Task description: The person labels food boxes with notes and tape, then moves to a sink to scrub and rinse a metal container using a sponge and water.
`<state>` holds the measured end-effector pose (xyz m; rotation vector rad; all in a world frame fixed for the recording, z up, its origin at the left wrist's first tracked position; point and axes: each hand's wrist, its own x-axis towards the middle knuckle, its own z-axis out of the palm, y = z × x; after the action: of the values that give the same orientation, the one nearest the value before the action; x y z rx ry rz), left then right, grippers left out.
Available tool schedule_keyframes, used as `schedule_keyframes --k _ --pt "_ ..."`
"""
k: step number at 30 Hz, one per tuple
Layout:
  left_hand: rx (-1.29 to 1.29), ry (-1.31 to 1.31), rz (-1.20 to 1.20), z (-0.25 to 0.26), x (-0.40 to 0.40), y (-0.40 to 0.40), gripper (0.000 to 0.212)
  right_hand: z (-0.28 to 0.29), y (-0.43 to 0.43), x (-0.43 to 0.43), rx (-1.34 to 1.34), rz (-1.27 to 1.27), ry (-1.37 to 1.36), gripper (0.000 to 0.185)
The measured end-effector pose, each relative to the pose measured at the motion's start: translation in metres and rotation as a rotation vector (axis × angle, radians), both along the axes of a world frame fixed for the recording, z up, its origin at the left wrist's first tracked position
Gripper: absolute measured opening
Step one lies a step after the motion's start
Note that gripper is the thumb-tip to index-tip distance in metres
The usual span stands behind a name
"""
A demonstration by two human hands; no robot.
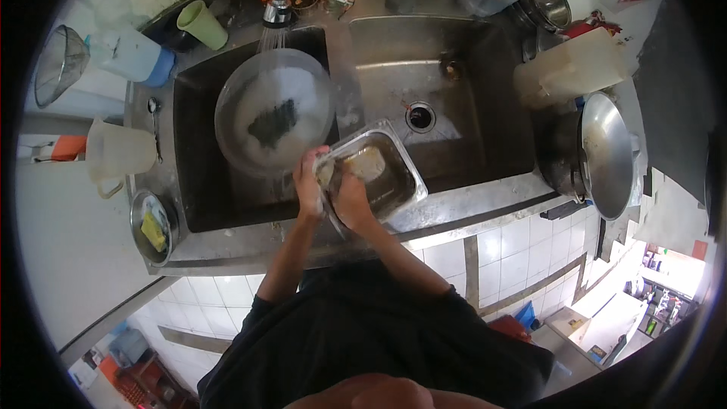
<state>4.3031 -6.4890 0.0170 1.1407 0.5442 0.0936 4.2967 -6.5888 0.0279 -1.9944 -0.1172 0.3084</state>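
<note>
My left hand (309, 182) grips the left rim of a rectangular stainless steel pan (400, 204), held tilted over the sink divider and front edge. Inside the pan is my right hand (350, 199), its fingers bent downward near a pale patch; what they hold, if anything, is hidden. Behind my hands, a large translucent round basin (227, 139) stands in the left sink bowl with foamy water and something dark in it. Water sprays into the basin from the faucet head (278, 13).
The right sink bowl (443, 153) has an open drain (420, 117). A metal bowl with a yellow sponge (153, 231) and a plastic pitcher (119, 149) stand left. A large wok (608, 156) and a cloudy plastic container (573, 68) are at the right.
</note>
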Motion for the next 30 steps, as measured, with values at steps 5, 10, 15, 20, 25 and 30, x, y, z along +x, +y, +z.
schedule_keyframes --k 5,10,15,20,25,30 --pt "-0.088 -0.077 0.191 -0.002 -0.006 -0.011 0.031 0.013 0.001 0.010 0.065 -0.031 0.029 0.049" --pt "0.290 -0.102 -0.056 -0.015 -0.015 0.004 0.033 0.003 -0.002 0.012 -0.076 0.035 0.170 0.048" --pt "0.514 -0.029 -0.360 0.034 0.001 0.017 0.034 0.023 0.000 0.010 0.050 0.038 0.007 0.047" --pt "0.425 -0.058 -0.138 0.038 -0.014 -0.008 0.036 0.026 -0.008 0.021 -0.062 0.233 0.178 0.038" --pt "0.144 0.082 -0.030 0.017 -0.001 0.015 0.032 0.036 0.004 0.008 -0.026 0.190 0.006 0.039" --pt "-0.046 0.141 -0.007 0.011 0.004 0.011 0.027 -0.001 -0.006 0.002 -0.112 0.260 -0.049 0.037"
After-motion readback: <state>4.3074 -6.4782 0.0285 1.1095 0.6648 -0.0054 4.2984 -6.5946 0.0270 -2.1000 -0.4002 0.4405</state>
